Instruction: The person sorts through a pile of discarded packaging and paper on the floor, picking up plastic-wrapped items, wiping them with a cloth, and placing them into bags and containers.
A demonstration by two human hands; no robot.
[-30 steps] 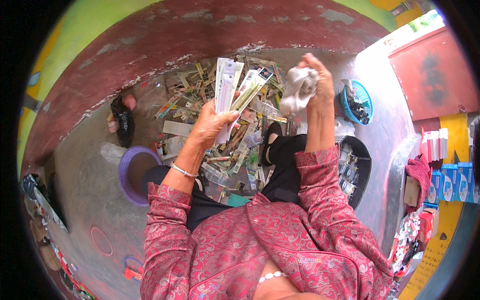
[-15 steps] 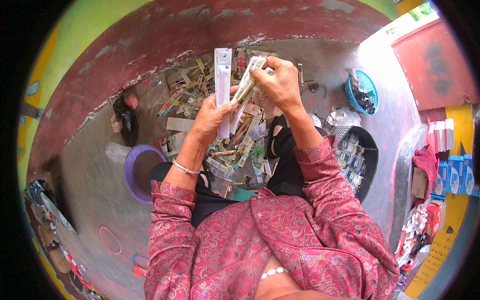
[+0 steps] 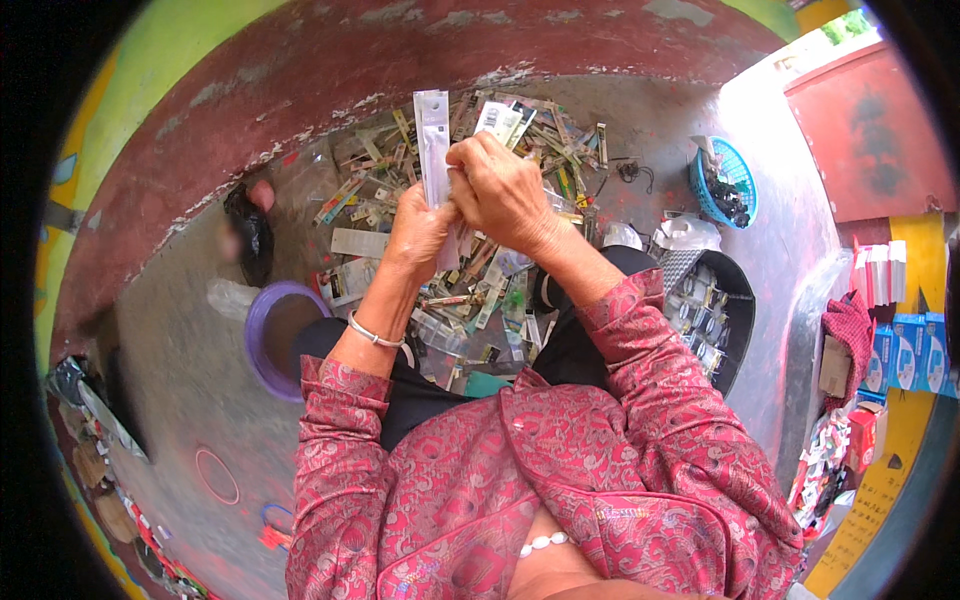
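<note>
I make out, left to right, one purple tub (image 3: 254, 348), the left hand (image 3: 415, 235) pinching pale packets (image 3: 432, 140), too overlapped to count, above a littered pile (image 3: 490, 290), the right hand (image 3: 507, 195) curled against them, its grip hidden so I cannot tell, and one blue basket (image 3: 746, 172).

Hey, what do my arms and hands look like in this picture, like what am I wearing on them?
Your left hand and right hand are ungloved. The sleeves are pinkish red with a greyish swirling pattern. A pale bracelet circles the left forearm.
</note>
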